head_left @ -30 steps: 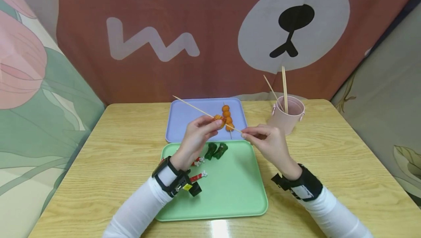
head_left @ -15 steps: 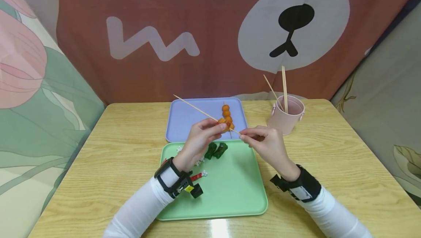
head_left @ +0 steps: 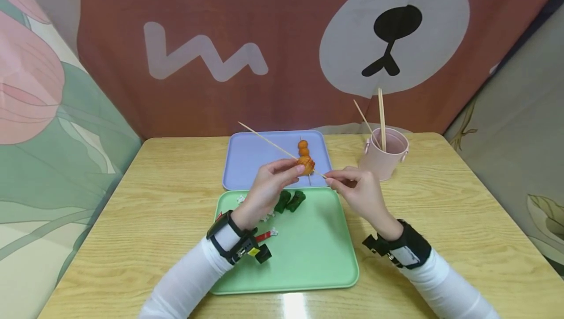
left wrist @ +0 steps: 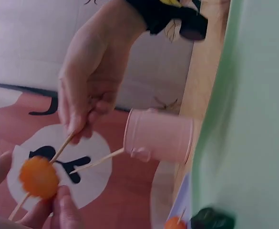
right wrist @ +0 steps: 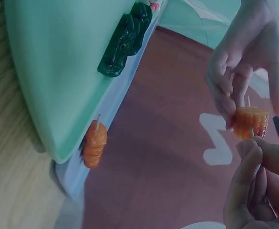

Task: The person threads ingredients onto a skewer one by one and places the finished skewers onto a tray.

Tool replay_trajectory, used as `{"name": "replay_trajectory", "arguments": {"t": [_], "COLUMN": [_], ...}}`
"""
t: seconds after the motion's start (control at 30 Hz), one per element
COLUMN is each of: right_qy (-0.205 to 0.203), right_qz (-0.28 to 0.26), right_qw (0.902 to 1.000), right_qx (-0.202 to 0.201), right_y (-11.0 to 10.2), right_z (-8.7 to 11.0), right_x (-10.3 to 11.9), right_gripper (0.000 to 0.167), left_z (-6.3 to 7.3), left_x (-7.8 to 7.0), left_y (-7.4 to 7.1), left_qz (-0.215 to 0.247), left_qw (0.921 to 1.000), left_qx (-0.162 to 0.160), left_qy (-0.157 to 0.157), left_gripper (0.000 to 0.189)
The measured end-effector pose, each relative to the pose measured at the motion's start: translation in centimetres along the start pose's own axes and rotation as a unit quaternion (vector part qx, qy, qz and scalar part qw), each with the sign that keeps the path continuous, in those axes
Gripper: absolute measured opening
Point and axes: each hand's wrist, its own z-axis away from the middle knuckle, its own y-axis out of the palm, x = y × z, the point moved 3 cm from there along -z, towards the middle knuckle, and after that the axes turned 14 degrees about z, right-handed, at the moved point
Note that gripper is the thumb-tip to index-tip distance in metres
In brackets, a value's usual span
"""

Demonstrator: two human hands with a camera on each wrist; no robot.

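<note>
In the head view, a bamboo skewer (head_left: 264, 138) slants above the two trays. An orange ridged chunk, like a slice of corn cob (head_left: 306, 165), is threaded on its lower right part. My left hand (head_left: 270, 184) pinches this chunk between thumb and fingers. My right hand (head_left: 360, 194) pinches the skewer's lower end with thumb and fingertips. A short bare length of stick shows between the corn slice (left wrist: 39, 178) and the right hand (left wrist: 89, 81) in the left wrist view. The skewer's long end sticks out past the left hand, up and left.
A blue tray (head_left: 246, 159) at the back bears a skewer of orange balls (head_left: 303, 148). The green tray (head_left: 317, 255) in front holds dark green pieces (head_left: 296, 201) and red-and-white pieces (head_left: 266, 235), partly behind the left arm. A pink bucket (head_left: 381, 164) with sticks stands right.
The corn slice has slid along the skewer toward my right hand, with my left hand moving right along with it. The skewer's far tip has shifted slightly up and right.
</note>
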Motion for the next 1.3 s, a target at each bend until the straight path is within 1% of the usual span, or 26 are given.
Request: {"name": "replay_trajectory", "arguments": {"t": [0.07, 0.1, 0.13, 0.2, 0.3, 0.37, 0.4, 0.47, 0.53, 0.6, 0.73, 0.83, 0.9, 0.97, 1.1, 1.17, 1.23, 1.3], "right_qy": [0.011, 0.017, 0.022, 0.035, 0.053, 0.063, 0.065, 0.068, 0.067, 0.066, 0.066, 0.067, 0.066, 0.067, 0.069, 0.069, 0.068, 0.068], "right_qz": [-0.008, -0.011, -0.011, -0.007, 0.018, 0.039, 0.051, 0.070, 0.084, 0.092, 0.102, 0.106, 0.107, 0.105, 0.106, 0.105, 0.106, 0.107], "right_qw": [0.9999, 0.9998, 0.9997, 0.9993, 0.9980, 0.9966, 0.9958, 0.9943, 0.9929, 0.9921, 0.9907, 0.9900, 0.9898, 0.9898, 0.9895, 0.9895, 0.9895, 0.9893], "right_qx": [-0.005, -0.007, -0.009, -0.016, -0.029, -0.036, -0.039, -0.043, -0.049, -0.053, -0.061, -0.065, -0.067, -0.069, -0.070, -0.071, -0.071, -0.072], "right_y": [-0.2, -0.4, -0.5, -1.0, -1.8, -2.4, -2.7, -3.1, -3.6, -3.9, -4.3, -4.5, -4.6, -4.6, -4.7, -4.7, -4.8, -4.8], "right_z": [0.0, 0.1, 0.2, 0.3, 0.7, 1.1, 1.2, 1.6, 1.9, 2.2, 2.4, 2.5, 2.5, 2.5, 2.5, 2.5, 2.5, 2.4], "right_x": [-0.4, -0.7, -0.9, -1.4, -2.2, -2.8, -3.1, -3.5, -3.8, -4.1, -4.6, -5.0, -5.1, -5.2, -5.2, -5.2, -5.2, -5.2], "right_gripper": [0.009, 0.010, 0.010, 0.010, 0.010, 0.010, 0.010, 0.010, 0.009, 0.009, 0.008, 0.008, 0.008, 0.007, 0.007, 0.007, 0.007, 0.007], "left_z": [0.0, 0.1, 0.1, 0.1, 0.0, -0.1, -0.1, -0.1, 0.1, 0.2, 0.3, 0.3, 0.4, 0.4, 0.5, 0.4, 0.4, 0.3], "left_x": [-0.4, -0.6, -0.8, -1.1, -1.4, -1.3, -1.3, -1.0, -0.7, -0.4, 0.3, 0.8, 1.1, 1.4, 2.0, 2.2, 2.3, 2.4], "left_y": [-0.4, -0.6, -0.9, -1.3, -1.8, -2.0, -2.1, -2.4, -2.6, -2.7, -2.7, -2.6, -2.5, -2.4, -2.1, -2.0, -1.9, -1.9], "left_qz": [-0.068, -0.109, -0.153, -0.233, -0.351, -0.417, -0.445, -0.490, -0.525, -0.550, -0.594, -0.630, -0.649, -0.665, -0.686, -0.693, -0.698, -0.703], "left_qw": [0.9975, 0.9937, 0.9878, 0.9714, 0.9341, 0.9052, 0.8915, 0.8679, 0.8467, 0.8309, 0.7991, 0.7718, 0.7554, 0.7414, 0.7225, 0.7150, 0.7100, 0.7058], "left_qx": [0.016, 0.022, 0.026, 0.038, 0.054, 0.068, 0.072, 0.080, 0.084, 0.086, 0.087, 0.080, 0.077, 0.075, 0.079, 0.079, 0.077, 0.073], "left_qy": [0.006, 0.010, 0.014, 0.025, 0.037, 0.043, 0.040, 0.028, 0.012, -0.006, -0.024, -0.038, -0.044, -0.044, -0.042, -0.043, -0.046, -0.049], "left_gripper": [0.036, 0.035, 0.034, 0.031, 0.026, 0.023, 0.022, 0.022, 0.022, 0.023, 0.021, 0.023, 0.027, 0.031, 0.033, 0.032, 0.030, 0.023]}}
